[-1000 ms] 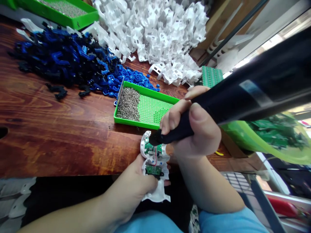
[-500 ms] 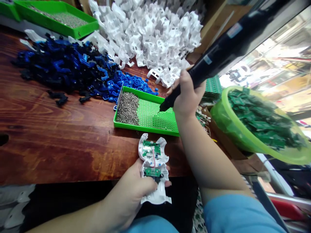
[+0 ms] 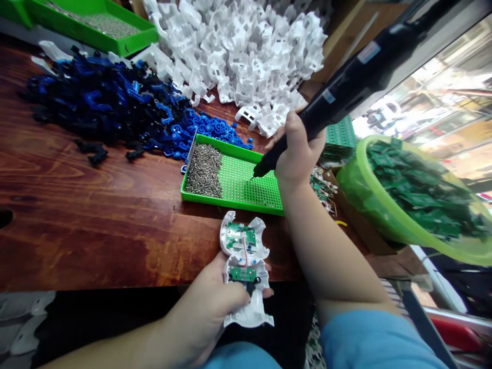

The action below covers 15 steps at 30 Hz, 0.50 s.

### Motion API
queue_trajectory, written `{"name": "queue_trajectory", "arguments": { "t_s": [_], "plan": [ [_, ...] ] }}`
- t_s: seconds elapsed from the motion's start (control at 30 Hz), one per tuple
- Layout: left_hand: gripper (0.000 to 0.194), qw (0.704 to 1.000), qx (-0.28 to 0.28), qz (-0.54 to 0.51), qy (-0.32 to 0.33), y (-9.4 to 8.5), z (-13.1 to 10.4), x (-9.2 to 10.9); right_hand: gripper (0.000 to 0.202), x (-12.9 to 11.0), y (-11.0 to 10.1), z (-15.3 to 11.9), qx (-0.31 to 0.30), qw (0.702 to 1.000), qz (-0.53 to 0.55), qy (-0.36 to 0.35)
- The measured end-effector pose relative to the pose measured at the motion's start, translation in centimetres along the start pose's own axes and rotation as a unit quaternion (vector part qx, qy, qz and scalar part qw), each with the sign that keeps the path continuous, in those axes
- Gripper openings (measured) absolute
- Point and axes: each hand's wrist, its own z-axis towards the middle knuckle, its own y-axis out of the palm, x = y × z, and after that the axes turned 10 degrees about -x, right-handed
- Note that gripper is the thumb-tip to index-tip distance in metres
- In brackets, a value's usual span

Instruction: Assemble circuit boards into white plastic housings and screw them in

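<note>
The left fingers (image 3: 234,297) partly hide the white shell (image 3: 251,313); the top edge crops the driver (image 3: 346,84).

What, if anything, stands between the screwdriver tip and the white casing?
Only the green tray's near rim: the screwdriver, in the right grip, has its tip over the tray, while the casing sits in the left grip on the rim's near side. Nothing else visible stands between them.

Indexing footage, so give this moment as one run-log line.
left hand: holds white housing with green boards | right hand: grips black power screwdriver | bit: over green tray, contact unclear | screws: heaped at tray's left end
</note>
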Motion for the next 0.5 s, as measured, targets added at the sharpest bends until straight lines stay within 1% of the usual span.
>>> {"name": "queue_trajectory", "arguments": {
  "t_s": [0.2,0.5],
  "plan": [
    [0.046,1.000,0.007,-0.007,0.002,0.14,-0.06,-0.03,0.017,-0.02,0.01,-0.03,0.012,0.999,0.035,-0.008],
    [0.047,1.000,0.007,-0.018,-0.012,-0.13,-0.16,0.05,0.015,-0.20,-0.07,-0.11,0.010,0.999,0.045,-0.005]
  ]
}}
